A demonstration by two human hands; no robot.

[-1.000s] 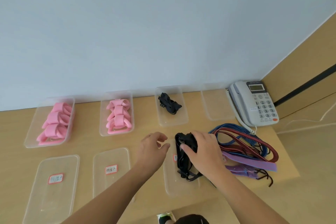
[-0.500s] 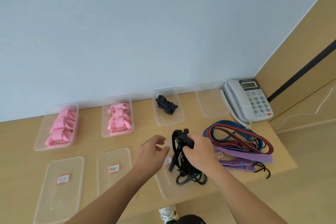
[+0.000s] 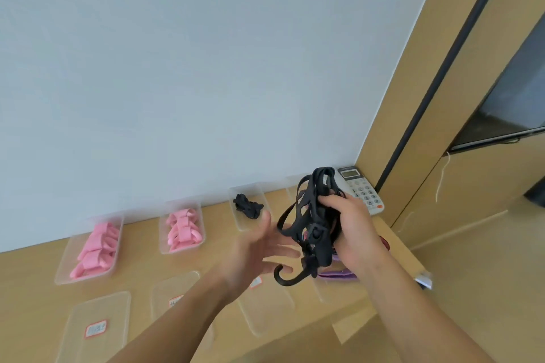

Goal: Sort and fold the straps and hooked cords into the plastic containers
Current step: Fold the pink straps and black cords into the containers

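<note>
**K:** Above the near edge of the light wooden tabletop [image 3: 35,280], head view: right hand [image 3: 352,233] grips a tangled black bundle of hooked elastic cords [image 3: 314,215], lifted clear of the surface. One black hook [image 3: 287,277] hangs from the bottom of the bundle.

**M:** Left hand?

**K:** Left hand [image 3: 253,250] is held palm-up just left of the bundle, fingers spread and straight, holding nothing. Fingertips are close to the lower loops; contact can't be confirmed.

**M:** Containers?

**K:** Back row along the wall: two clear plastic tubs with folded pink straps, far-left tub [image 3: 63,267] and the next one [image 3: 165,244]. Third clear tub [image 3: 239,221] holds a small folded black cord [image 3: 248,206]. A fourth tub is mostly hidden behind the bundle.

**M:** Front row?

**K:** Clear flat lids or trays with red-bordered labels: left one [image 3: 118,303], the middle one [image 3: 188,280] partly under the left forearm, the third [image 3: 265,312] below the hands. Label text is unreadable.

**M:** Anything else?

**K:** White desk telephone with keypad [image 3: 365,194] sits at the back right corner, behind the right hand. Purple strap [image 3: 339,274] lies on the table under the right wrist, mostly covered.
</note>
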